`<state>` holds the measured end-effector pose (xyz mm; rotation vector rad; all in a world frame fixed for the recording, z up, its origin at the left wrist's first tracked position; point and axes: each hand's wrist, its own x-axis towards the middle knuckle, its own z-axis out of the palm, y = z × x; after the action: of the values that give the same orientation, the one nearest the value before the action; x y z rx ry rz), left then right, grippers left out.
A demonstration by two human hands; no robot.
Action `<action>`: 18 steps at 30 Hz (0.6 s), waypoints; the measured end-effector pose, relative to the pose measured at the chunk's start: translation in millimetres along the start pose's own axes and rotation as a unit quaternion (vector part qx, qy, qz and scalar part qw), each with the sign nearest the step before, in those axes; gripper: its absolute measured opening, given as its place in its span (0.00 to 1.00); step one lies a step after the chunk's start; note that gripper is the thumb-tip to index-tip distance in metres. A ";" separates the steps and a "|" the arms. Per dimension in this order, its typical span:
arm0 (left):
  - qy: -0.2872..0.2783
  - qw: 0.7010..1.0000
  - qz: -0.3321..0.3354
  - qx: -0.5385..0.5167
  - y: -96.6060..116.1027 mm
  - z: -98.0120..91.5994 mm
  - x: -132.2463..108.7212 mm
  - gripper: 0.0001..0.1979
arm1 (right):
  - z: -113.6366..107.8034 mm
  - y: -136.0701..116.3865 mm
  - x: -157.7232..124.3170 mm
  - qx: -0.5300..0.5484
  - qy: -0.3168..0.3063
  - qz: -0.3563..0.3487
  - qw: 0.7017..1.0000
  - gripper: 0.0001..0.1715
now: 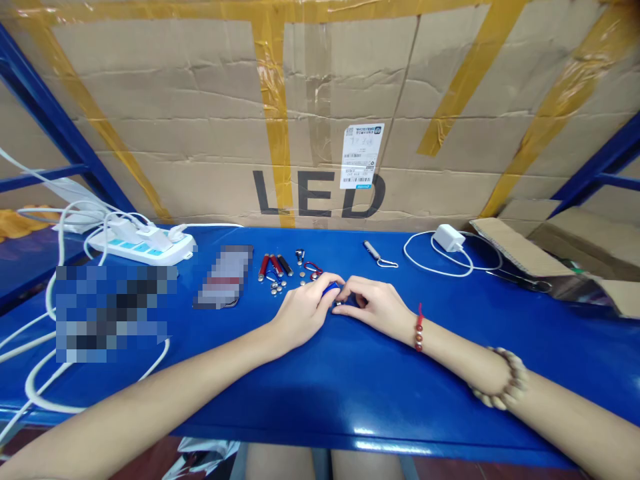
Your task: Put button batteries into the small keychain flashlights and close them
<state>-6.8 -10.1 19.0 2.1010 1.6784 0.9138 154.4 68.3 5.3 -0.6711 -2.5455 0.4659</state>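
My left hand (303, 311) is closed around a small blue metallic tube (330, 288), most of it hidden by the fingers. Close against it, my right hand (373, 303) has thumb and index finger bent towards the tube's end. A small silvery piece (338, 304) shows between the two hands; whether the right fingers grip it cannot be made out. Beyond the left hand lie a red tube (264, 267), another red tube (277, 266) and a black tube (285, 265). Several small round silver cells (274, 290) and a red carabiner clip (313, 269) lie nearby.
A silver tube with a clip (371, 251) lies further back. On the right are a white charger (449, 237) with cable and an open cardboard box (525, 250). On the left are a phone (225, 275), a power strip (145, 248) and loose white cables (33, 387). A large carton (200, 133) stands behind.
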 end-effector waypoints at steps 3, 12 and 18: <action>-0.001 1.000 -0.004 0.002 0.2 0.0 -0.2 0.12 | 0.9 0.3 -0.4 0.005 0.006 0.004 1.000 0.15; -0.004 1.000 0.003 0.000 -0.3 -0.2 0.3 0.12 | 0.6 0.2 0.4 0.001 0.015 -0.006 1.000 0.14; -0.001 1.000 0.000 0.004 0.0 -0.1 -0.1 0.12 | 1.0 0.7 1.1 0.007 0.019 -0.010 1.000 0.13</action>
<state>-6.8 -10.2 19.1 2.1077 1.6840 0.9056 153.3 69.3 4.5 -0.6434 -2.5097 0.4589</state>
